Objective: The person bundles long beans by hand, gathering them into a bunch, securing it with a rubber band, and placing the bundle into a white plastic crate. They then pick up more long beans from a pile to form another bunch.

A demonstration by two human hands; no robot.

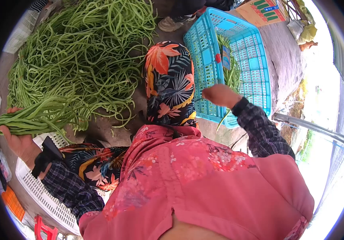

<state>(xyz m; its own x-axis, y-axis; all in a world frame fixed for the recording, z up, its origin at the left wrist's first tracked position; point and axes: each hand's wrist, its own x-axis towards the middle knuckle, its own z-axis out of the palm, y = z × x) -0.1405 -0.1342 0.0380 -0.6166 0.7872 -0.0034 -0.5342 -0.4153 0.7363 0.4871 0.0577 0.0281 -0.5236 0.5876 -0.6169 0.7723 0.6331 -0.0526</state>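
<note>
My left hand (20,144) is wrapped around a bundle of long green beans (36,118), which has a thin red band near its left end. The big heap of loose long beans (80,52) spreads over the floor just beyond it. My right hand (222,96) is closed, fingers curled, above the near side of a blue plastic crate (256,68). What it holds, if anything, is hidden. Inside the crate lie more long beans (232,76) with a blue-and-red label or packet (226,58) on top.
A white slatted crate (48,196) stands under my left forearm, near a red plastic stool (44,230). Behind the blue crate are a cardboard box (262,12) and some bags (306,32). Another person's shoe (171,24) shows between heap and crate. A metal rail (316,127) runs at right.
</note>
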